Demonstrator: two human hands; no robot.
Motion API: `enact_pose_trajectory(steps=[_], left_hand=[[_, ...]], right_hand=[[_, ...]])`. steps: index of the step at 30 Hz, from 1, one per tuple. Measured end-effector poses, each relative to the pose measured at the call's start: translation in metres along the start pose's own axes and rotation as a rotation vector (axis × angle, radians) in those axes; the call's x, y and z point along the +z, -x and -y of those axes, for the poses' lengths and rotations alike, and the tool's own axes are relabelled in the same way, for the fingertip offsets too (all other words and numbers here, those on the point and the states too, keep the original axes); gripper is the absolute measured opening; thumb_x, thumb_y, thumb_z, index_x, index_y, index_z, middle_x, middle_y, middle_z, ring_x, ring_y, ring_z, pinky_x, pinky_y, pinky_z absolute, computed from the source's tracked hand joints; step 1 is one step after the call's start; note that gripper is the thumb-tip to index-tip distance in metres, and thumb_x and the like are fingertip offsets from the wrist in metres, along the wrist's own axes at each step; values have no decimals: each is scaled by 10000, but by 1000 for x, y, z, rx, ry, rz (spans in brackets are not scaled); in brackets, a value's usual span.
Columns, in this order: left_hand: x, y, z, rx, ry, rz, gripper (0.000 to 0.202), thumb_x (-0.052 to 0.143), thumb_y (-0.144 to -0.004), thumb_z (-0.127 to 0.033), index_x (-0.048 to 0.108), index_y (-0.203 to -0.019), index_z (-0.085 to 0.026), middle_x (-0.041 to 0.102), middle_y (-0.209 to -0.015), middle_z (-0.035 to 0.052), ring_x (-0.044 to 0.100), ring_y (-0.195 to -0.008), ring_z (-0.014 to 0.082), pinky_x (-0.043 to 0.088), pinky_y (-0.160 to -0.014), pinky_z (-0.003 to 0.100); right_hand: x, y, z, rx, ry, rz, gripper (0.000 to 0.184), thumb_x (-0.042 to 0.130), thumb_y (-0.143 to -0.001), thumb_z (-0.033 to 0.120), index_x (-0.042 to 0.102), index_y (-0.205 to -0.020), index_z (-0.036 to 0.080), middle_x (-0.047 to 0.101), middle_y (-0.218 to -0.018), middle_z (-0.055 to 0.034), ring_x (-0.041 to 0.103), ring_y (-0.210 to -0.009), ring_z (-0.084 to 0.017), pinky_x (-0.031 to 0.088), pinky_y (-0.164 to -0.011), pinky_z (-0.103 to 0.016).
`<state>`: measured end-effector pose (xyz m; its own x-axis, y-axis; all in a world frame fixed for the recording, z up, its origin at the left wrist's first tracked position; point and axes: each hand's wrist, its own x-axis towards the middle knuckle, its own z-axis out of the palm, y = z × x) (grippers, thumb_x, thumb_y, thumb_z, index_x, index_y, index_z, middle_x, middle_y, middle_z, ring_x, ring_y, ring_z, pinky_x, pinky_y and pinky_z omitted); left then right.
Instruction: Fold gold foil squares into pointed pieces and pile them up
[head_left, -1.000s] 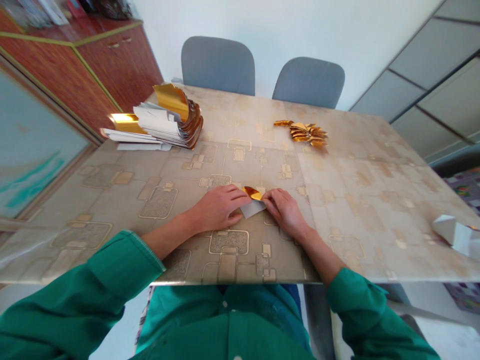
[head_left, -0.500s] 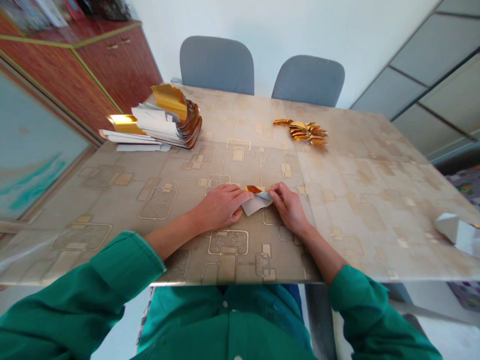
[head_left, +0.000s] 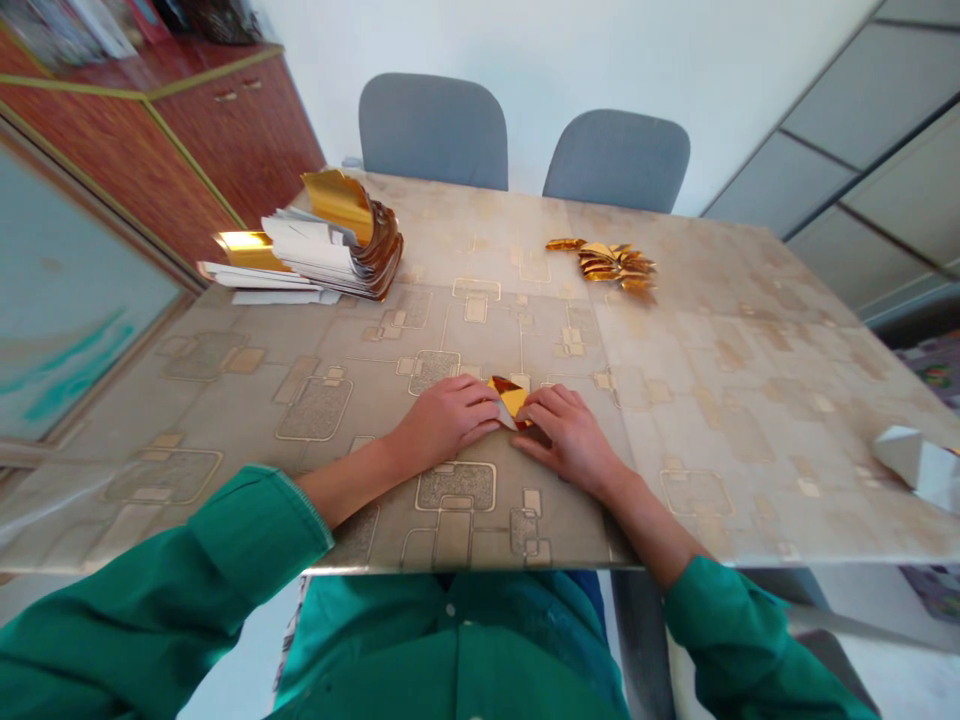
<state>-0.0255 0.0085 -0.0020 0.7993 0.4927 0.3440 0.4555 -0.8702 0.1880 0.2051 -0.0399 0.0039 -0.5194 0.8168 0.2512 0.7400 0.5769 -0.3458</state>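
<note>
A small sheet of gold foil paper [head_left: 513, 397] with a pale back lies partly folded on the table in front of me. Its gold side faces up in the middle, and a pale flap shows along the lower left. My left hand [head_left: 448, 420] holds the left side, fingers close together on the paper. On the right side, the bent fingers of my right hand [head_left: 564, 430] press down on it, the thumb lower and pointing left. Both hands cover parts of the sheet, so its full outline is hidden.
A thick stack of gold foil paper [head_left: 330, 250] stands at the table's back left. Several folded gold pieces [head_left: 616, 267] are heaped at the back right. A pale folded paper [head_left: 919, 465] sits at the right edge. Two grey chairs [head_left: 435, 130] stand behind the patterned table [head_left: 300, 500].
The pale flap that stood towards me has been folded, and more gold now shows. My right hand has shifted slightly down and turned flatter over the paper; my left hand stays nearly in place.
</note>
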Motion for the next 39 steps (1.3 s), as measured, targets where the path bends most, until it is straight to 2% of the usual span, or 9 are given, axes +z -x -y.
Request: enact_pose_trajectory(steps=[4, 8, 14, 19, 22, 30, 35, 39], left_hand=[[4, -1, -2, -98, 126, -38, 177, 557, -972, -310, 672, -921, -187, 678, -1081, 55, 578, -1018, 208, 475, -916, 369], [4, -3, -4, -172, 184, -31, 147, 601, -944, -293, 634, -866, -173, 665, -1066, 57, 568, -1026, 219, 468, -922, 379], [3, -7, -8, -244, 177, -23, 115, 639, -905, -241, 612, -823, -166, 638, -1043, 62, 558, -1007, 223, 457, -898, 382], [4, -10, -8, -273, 182, -19, 134, 664, -885, -239, 593, -795, -170, 631, -1017, 57, 565, -979, 221, 453, -861, 371], [4, -11, -6, -303, 227, -23, 149, 689, -875, -255, 580, -816, -171, 630, -997, 49, 566, -966, 216, 451, -850, 360], [4, -10, 1, -331, 310, -12, 153, 719, -858, -281, 610, -819, -181, 640, -1000, 30, 572, -968, 211, 446, -863, 357], [3, -9, 0, -296, 294, -7, 91, 658, -903, -277, 664, -865, -195, 642, -1042, 40, 576, -1005, 215, 447, -901, 379], [2, -5, 2, -232, 264, -16, 109, 599, -945, -263, 679, -913, -196, 655, -1074, 43, 571, -1026, 207, 446, -927, 373]], right_hand=[[6, -1, 6, 56, -33, -47, 139, 619, -918, 341, 608, -855, 217, 621, -945, -68, 518, -919, -232, 426, -802, -369], [9, -2, 8, 116, -88, -105, 145, 610, -923, 277, 589, -793, 214, 613, -928, -61, 508, -915, -225, 414, -804, -362], [13, -5, 7, 155, -54, -112, 128, 635, -888, 246, 570, -782, 217, 607, -891, -59, 501, -881, -230, 394, -772, -362], [15, -6, 7, 174, -18, -101, 81, 635, -888, 255, 580, -841, 217, 603, -866, -51, 498, -870, -233, 377, -754, -354], [15, -6, 8, 155, 20, -75, 57, 609, -914, 279, 620, -911, 223, 611, -912, -65, 494, -895, -243, 377, -766, -364], [9, 0, 3, 48, 15, -41, 168, 562, -962, 306, 719, -969, 246, 615, -940, -73, 481, -907, -234, 424, -791, -378], [3, 8, 1, -67, -11, 10, 286, 486, -998, 299, 678, -1201, 239, 617, -1028, -93, 499, -961, -228, 478, -878, -389], [1, 9, 1, -105, -5, 31, 328, 486, -995, 336, 661, -1232, 190, 604, -1058, -112, 506, -999, -235, 485, -932, -412]])
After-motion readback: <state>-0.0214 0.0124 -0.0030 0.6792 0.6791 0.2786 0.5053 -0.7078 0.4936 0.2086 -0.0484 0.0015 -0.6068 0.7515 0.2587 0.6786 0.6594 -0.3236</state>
